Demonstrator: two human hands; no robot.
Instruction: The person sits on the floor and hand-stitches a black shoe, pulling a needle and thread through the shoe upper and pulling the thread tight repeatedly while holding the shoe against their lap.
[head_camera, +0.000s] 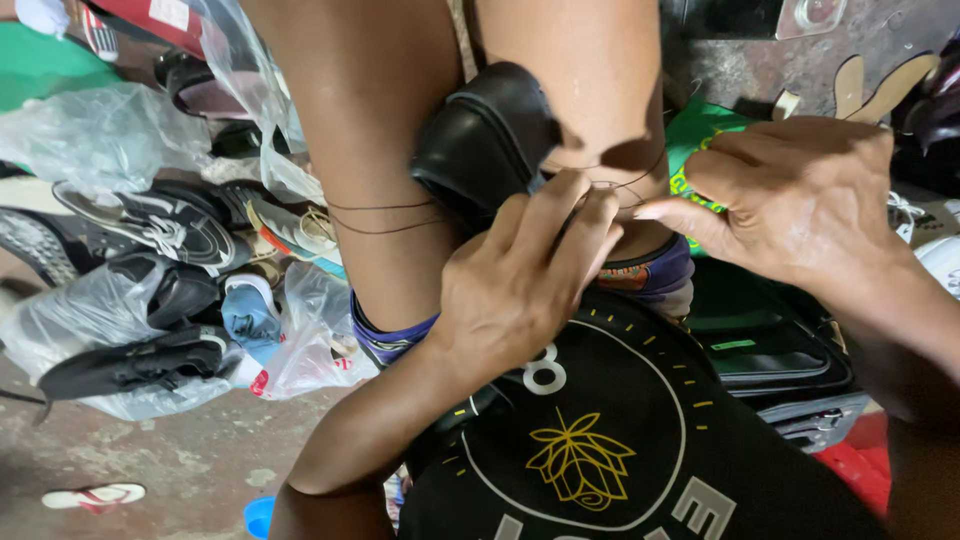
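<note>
Hands meet low between the person's bare knees, where a black leather shoe (487, 135) is wedged upright and clamped by the legs. The left hand (520, 290) comes up from the lower left, forearm slanting across the black printed shirt (600, 440), wrist bent back; its fingers (560, 225) are curled together and pressed against the shoe's lower edge, pinching something too small to make out. The right hand (800, 195) reaches in from the right, knuckles up and palm down, with the thumb and forefinger drawn to a point near the left fingertips, close to the shoe but not clearly touching it. Thin dark thread (385, 215) runs across the left thigh in two strands and loops again over the right knee beside the shoe; whether either hand grips its end I cannot tell.

On the floor to the left lies a heap of worn shoes (160, 225) and clear plastic bags (100, 135). A single flip-flop (97, 495) rests on the concrete floor (190, 460) at lower left.
</note>
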